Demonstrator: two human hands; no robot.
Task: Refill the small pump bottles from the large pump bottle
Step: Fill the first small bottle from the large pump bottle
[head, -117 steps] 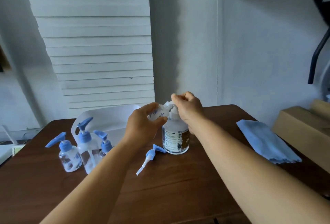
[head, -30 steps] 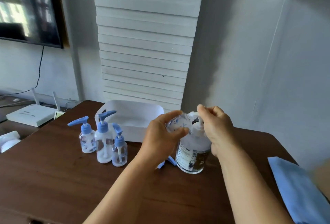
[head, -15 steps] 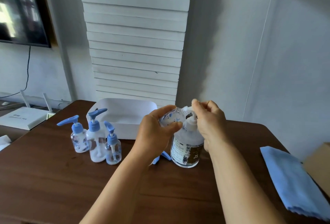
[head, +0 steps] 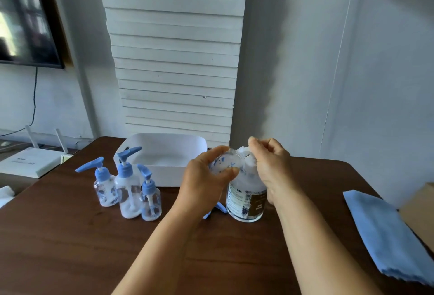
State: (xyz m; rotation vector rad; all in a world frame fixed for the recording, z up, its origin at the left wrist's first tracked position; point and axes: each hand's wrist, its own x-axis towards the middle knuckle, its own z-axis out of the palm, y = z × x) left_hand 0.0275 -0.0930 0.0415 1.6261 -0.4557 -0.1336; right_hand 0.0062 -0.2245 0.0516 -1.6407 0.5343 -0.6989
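While the small open bottle [head: 224, 162] is held tilted with its mouth against the spout of the large pump bottle [head: 246, 197], the filling step appears to be in hand, and it is best done with the mouth kept directly under the spout so that nothing runs down the outside. The small bottle is gripped in the curled fingers and thumb of the left hand [head: 204, 182], lifted off the bench [head: 70, 247] at the height of the pump head. The pump head is covered by the right hand [head: 270, 165], whose fingers are curled over it; whether it is being pressed down just now cannot be told. Slow, full strokes are advised, with the large bottle kept upright on the bench, and the level in the small bottle should be watched so that room is left for the pump stem.

Just behind the left wrist, beside the base of the large bottle, a removed blue pump [head: 217, 209] lies on the bench, presumably to be screwed back on afterwards. Towards the left edge, three small pump bottles [head: 128, 191] stand close together, pumps fitted. A white tray [head: 164, 156] sits at the far edge, and a blue cloth [head: 385, 233] lies near the right edge, within reach should drips need wiping
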